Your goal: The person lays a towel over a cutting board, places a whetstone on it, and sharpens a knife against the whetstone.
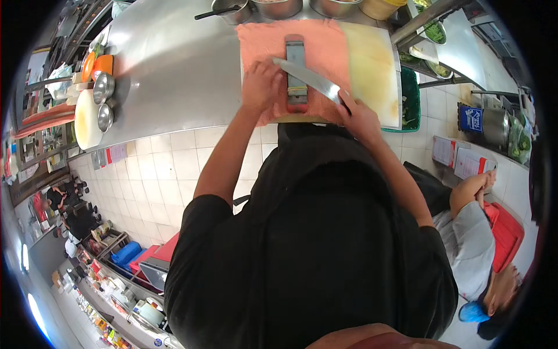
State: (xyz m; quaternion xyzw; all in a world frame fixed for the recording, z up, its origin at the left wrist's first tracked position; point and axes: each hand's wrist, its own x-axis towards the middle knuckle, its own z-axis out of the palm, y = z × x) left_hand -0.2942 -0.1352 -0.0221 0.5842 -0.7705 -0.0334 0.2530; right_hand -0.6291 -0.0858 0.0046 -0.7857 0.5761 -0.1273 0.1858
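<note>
The person's right grip [360,119] is closed around the handle of a knife [308,77], whose blade slants across a grey sharpening stone [296,52], its tip toward the far left. The left grip [261,86] is just left of the stone, fingers bent and near the blade's tip; whether they press on the metal, one cannot tell.

The stone lies lengthwise from near to far, with a yellow band [297,88] around its nearer part and red showing at its near end. Under it is a wrinkled pink cloth [322,41], spread over the left part of a pale, yellowed cutting board [375,70] on the metal desk [186,58].

Along the far edge are a pot with a dark handle [233,13], two wider metal pots [279,8] and a yellow tub [379,8]. Two metal bowls [104,87] are at the desk's left end. A green crate [411,99] is just right of the board, and another person [462,256] is at the near right.
</note>
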